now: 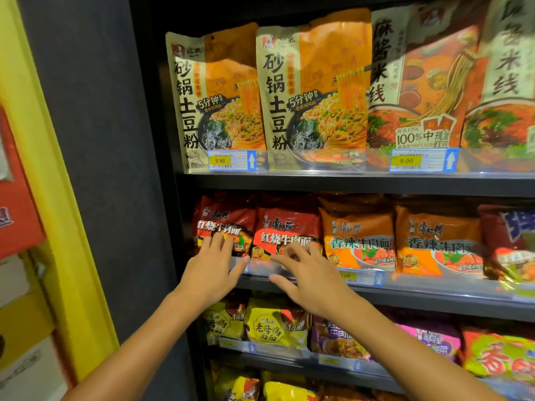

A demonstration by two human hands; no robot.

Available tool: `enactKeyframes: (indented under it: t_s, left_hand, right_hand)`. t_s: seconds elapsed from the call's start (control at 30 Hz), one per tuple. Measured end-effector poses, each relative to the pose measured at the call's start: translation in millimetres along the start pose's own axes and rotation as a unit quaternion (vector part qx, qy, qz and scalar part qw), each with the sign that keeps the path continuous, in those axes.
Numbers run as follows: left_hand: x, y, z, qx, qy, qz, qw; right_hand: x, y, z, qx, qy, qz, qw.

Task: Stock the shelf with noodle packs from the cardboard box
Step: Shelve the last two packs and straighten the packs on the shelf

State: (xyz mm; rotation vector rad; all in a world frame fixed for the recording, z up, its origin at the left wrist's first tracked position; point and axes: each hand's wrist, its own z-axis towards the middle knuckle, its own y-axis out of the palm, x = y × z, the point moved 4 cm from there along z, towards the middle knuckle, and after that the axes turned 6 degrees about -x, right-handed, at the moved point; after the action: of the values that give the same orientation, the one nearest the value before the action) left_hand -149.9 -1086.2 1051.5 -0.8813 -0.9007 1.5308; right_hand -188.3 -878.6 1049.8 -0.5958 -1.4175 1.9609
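Two red beef-noodle packs stand side by side at the left end of the middle shelf [434,287]. My left hand [212,270] lies with straight fingers against the lower front of the left red pack [224,218]. My right hand [307,273] reaches to the right red pack [286,224], its fingers spread and loosely bent, the tips touching the pack's lower edge. Neither hand holds anything. No cardboard box shows in this view.
Orange noodle packs [359,238] stand right of the red ones. Tall potato-noodle bags [312,94] fill the shelf above, yellow packs [275,325] and purple packs the shelf below. The dark cabinet side [115,169] and a yellow frame [52,183] are at my left.
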Motion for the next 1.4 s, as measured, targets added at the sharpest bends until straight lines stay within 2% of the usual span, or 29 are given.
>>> enactKeyframes:
  t_s: [0.17,0.3,0.4,0.5,0.63,0.83,1.07,1.17,1.27,1.33,1.4]
  left_hand:
    - [-2,9,1,-0.066,0.021,-0.044,0.997]
    - [-4,1,-5,-0.004,0.013,-0.057,0.998]
    - [0,-1,-4,0.029,0.002,-0.032,0.999]
    - [6,3,5,0.016,-0.028,-0.002,0.999]
    - [7,0,21,-0.013,-0.049,-0.01,0.999]
    - [9,-2,10,-0.003,-0.013,0.001,1.0]
    - [7,6,9,-0.068,-0.002,-0.04,0.997]
    - [13,-1,3,-0.049,-0.003,-0.039,0.998]
    - [40,-13,-5,0.022,0.059,-0.049,0.997]
    - [70,-15,-10,0.035,0.13,-0.067,0.989]
    - [102,-12,-11,0.029,0.174,-0.081,0.981]
  right_hand:
    - [3,1,8,-0.008,0.005,0.007,1.0]
    - [1,-1,7,-0.002,0.001,0.009,1.0]
    - [0,-4,7,0.045,0.005,0.001,0.999]
    - [0,-5,9,0.084,0.021,-0.001,0.996]
    - [1,-5,16,0.094,0.029,-0.005,0.995]
    - [4,-6,11,0.116,0.029,-0.02,0.993]
    - [2,-8,19,0.09,0.053,-0.05,0.993]
    - [7,-11,10,0.086,0.021,-0.021,0.996]
    - [26,-14,-15,0.114,-0.003,0.011,0.993]
    - [48,-16,-35,0.142,0.007,0.014,0.99]
    - [72,-20,-53,0.144,0.054,0.0,0.988]
